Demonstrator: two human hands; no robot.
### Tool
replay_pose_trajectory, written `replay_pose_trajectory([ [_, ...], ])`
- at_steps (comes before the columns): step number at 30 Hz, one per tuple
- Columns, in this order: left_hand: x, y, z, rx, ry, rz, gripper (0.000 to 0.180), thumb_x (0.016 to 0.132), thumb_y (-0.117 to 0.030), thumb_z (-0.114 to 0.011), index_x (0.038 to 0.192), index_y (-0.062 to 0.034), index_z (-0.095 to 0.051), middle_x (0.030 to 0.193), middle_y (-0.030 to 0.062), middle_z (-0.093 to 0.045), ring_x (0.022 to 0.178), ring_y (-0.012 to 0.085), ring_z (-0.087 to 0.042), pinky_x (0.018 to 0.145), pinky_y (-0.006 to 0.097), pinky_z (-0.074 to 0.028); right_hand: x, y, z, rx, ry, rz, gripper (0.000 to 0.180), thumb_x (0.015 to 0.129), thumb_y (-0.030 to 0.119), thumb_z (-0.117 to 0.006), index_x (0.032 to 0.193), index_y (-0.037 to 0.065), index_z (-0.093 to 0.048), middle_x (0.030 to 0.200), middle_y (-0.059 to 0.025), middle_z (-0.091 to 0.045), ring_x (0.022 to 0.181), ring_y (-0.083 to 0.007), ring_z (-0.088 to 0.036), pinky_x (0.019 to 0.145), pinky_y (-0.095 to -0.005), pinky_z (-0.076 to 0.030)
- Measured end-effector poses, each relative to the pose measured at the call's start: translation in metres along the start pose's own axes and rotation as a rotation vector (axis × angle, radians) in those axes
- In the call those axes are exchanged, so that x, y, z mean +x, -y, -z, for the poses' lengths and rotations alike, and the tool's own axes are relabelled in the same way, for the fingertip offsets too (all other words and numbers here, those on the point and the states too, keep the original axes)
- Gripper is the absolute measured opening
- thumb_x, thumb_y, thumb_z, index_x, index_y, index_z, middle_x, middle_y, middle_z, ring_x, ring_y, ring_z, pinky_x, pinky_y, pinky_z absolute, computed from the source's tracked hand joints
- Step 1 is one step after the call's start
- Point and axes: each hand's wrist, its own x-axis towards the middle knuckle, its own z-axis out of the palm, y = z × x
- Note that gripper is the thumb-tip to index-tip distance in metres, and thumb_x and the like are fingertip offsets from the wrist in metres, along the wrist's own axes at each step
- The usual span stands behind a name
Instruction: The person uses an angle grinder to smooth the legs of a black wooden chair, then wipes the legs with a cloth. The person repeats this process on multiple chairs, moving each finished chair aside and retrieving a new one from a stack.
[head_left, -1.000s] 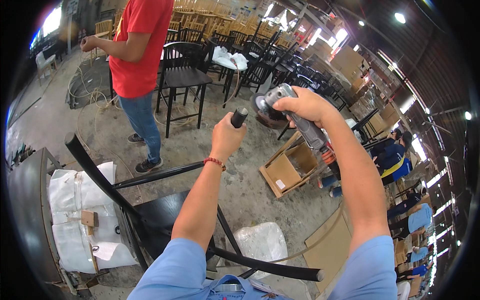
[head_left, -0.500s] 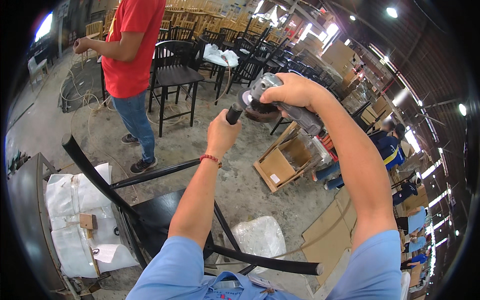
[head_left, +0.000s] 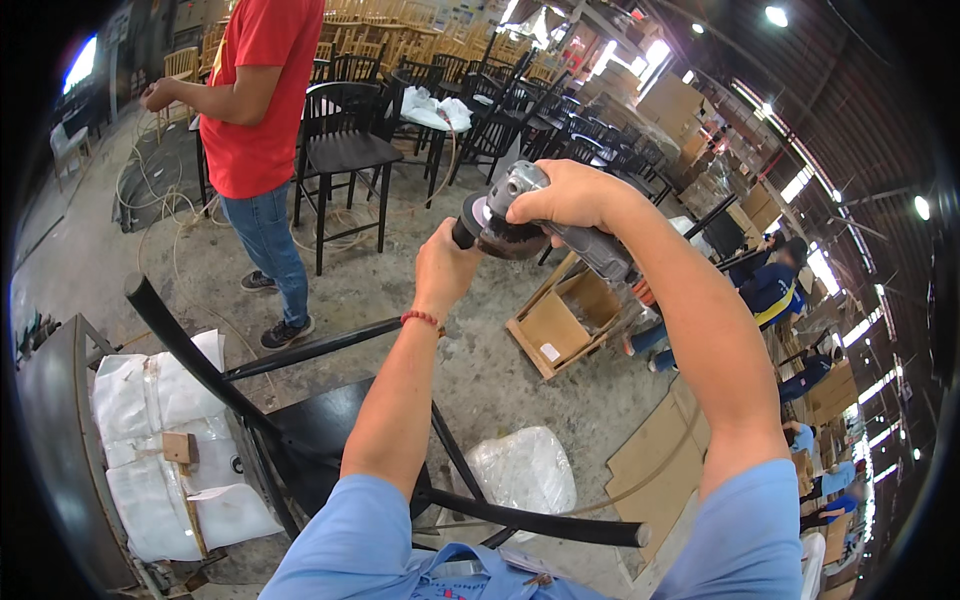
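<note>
A black wooden chair (head_left: 312, 425) lies tipped over in front of me, legs sticking out. My left hand (head_left: 443, 270) is wrapped round the end of a black leg (head_left: 464, 234), its tip poking out above the fist. My forearm hides how this leg joins the chair. From above, my right hand (head_left: 572, 197) grips a grey angle grinder (head_left: 598, 250) by its head, thumb toward the disc. The grinder's disc (head_left: 480, 211) meets the leg's tip, though exact contact is hard to make out.
A person in a red shirt (head_left: 262, 100) stands ahead on the left, near black chairs (head_left: 350, 150). A wrapped white pad (head_left: 165, 440) lies at left, a plastic-wrapped bundle (head_left: 522, 470) below. An open carton (head_left: 560, 325) and flat cardboard (head_left: 655, 455) are on the floor at right.
My right hand has brought the grinder down and left, so its disc now covers the leg's tip. My left hand stays on the leg, almost unmoved.
</note>
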Motion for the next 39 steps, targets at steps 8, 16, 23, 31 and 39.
replay_pose_trajectory([
  [8,0.000,-0.002,0.001,-0.005,0.051,0.095,0.025,0.081,-0.020,-0.065,0.098,-0.0033,-0.060,0.087,0.0198,-0.069,0.085,0.0394,-0.066,0.075,0.042,-0.051,-0.001,-0.009,0.005,0.071,-0.039,0.016,0.050,0.074,0.031,-0.077,0.112,0.004,-0.061,0.084,-0.0087,-0.064,0.062,-0.0158,-0.061,0.056,-0.0307,-0.052],
  [16,0.000,0.000,-0.002,0.022,0.070,0.095,0.024,0.081,-0.020,-0.066,0.099,-0.0035,-0.060,0.088,0.0199,-0.069,0.087,0.0394,-0.066,0.076,0.043,-0.051,-0.002,-0.035,0.001,0.098,-0.046,-0.055,0.048,0.075,0.029,-0.077,0.113,0.004,-0.062,0.087,-0.0097,-0.063,0.069,-0.0153,-0.062,0.060,-0.0306,-0.053],
  [23,0.003,0.018,-0.009,-0.036,0.026,0.036,0.031,0.080,-0.023,-0.070,0.098,0.0002,-0.060,0.081,0.0151,-0.065,0.073,0.0253,-0.063,0.071,0.039,-0.049,-0.007,-0.031,-0.010,0.126,-0.077,-0.038,0.046,0.071,0.031,-0.078,0.104,0.002,-0.064,0.082,-0.0120,-0.067,0.064,-0.0205,-0.066,0.058,-0.0362,-0.052],
  [31,0.017,0.019,0.003,0.100,0.087,-0.076,0.037,0.080,-0.029,-0.071,0.099,0.0015,-0.062,0.081,0.0159,-0.066,0.076,0.0275,-0.064,0.071,0.040,-0.050,-0.166,-0.149,-0.018,0.628,-0.367,-0.165,0.049,0.080,0.023,-0.075,0.118,0.001,-0.053,0.081,-0.0087,-0.062,0.059,-0.0169,-0.063,0.055,-0.0326,-0.052],
  [39,0.021,-0.069,0.078,0.542,0.240,-0.120,0.059,0.078,-0.049,-0.077,0.100,0.0048,-0.068,0.094,0.0214,-0.071,0.090,0.0282,-0.069,0.082,0.039,-0.052,-0.451,-0.261,-0.145,1.490,-0.852,-0.199,0.037,0.085,0.027,-0.069,0.113,0.005,-0.057,0.081,-0.0076,-0.061,0.075,-0.0229,-0.067,0.063,-0.0432,-0.059],
])
